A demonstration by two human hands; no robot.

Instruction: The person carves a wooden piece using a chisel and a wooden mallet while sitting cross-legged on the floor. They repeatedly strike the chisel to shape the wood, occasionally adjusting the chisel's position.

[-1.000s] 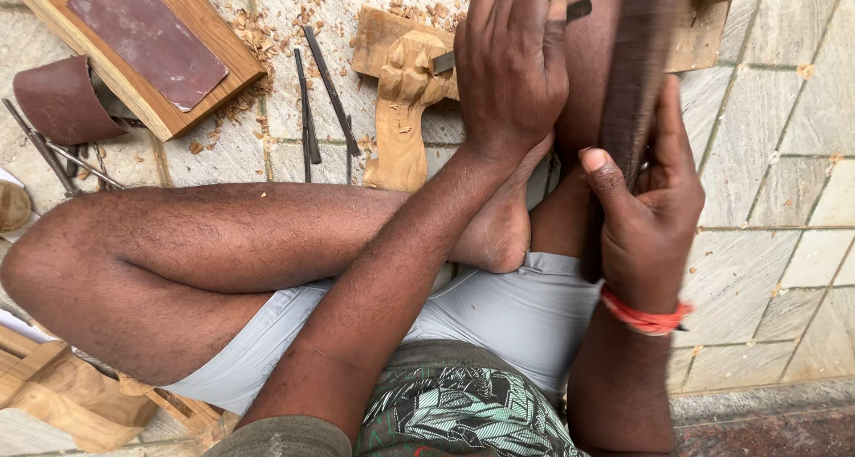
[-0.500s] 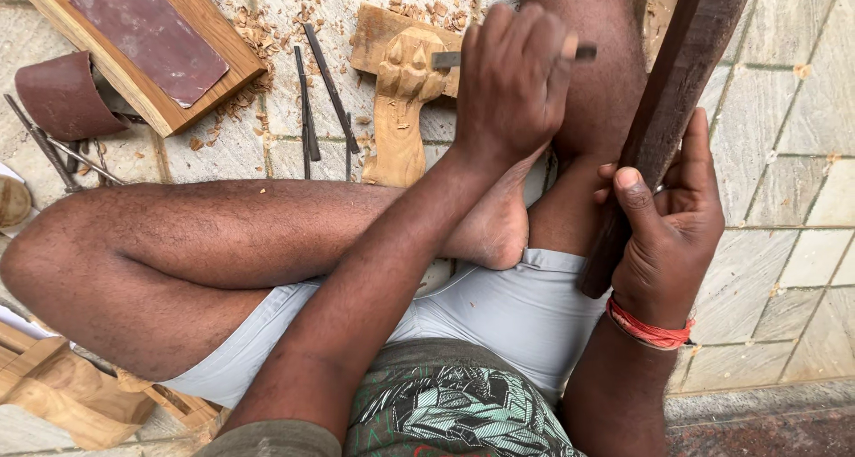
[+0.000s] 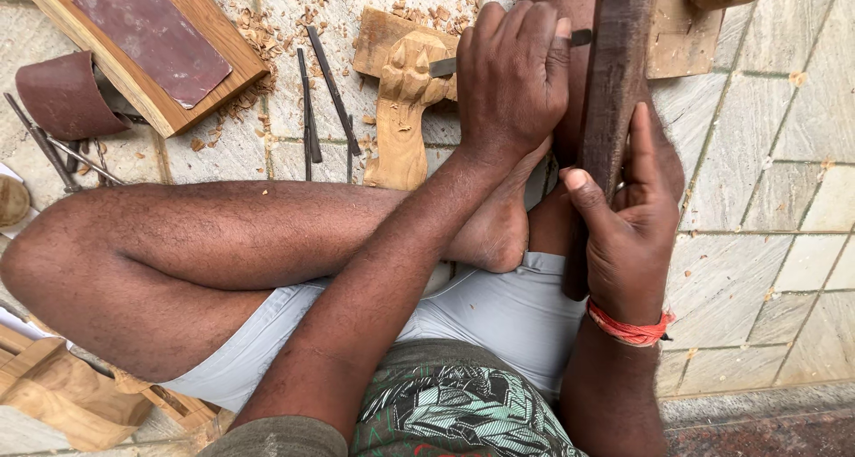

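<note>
The left hand (image 3: 512, 74) is closed in a fist around a chisel (image 3: 443, 66), whose flat metal blade sticks out to the left and touches the head of a pale wooden carving (image 3: 401, 110); the chisel's butt end shows at the right of the fist. The carving lies on the stone floor (image 3: 766, 181) just beyond the person's crossed legs, partly over a flat wooden block. The right hand (image 3: 634, 225) wraps a long dark wooden mallet (image 3: 614, 92), thumb laid across its lower shaft and fingers curled behind, the mallet standing nearly upright just right of the chisel's butt. A red band circles the right wrist. Two thin metal tools (image 3: 321, 92) lie on the floor left of the carving, among scattered wood chips. Further left sits a board (image 3: 169, 101) topped with a dark red sheet, and beside it a curled strip of sandpaper (image 3: 64, 96).
</note>
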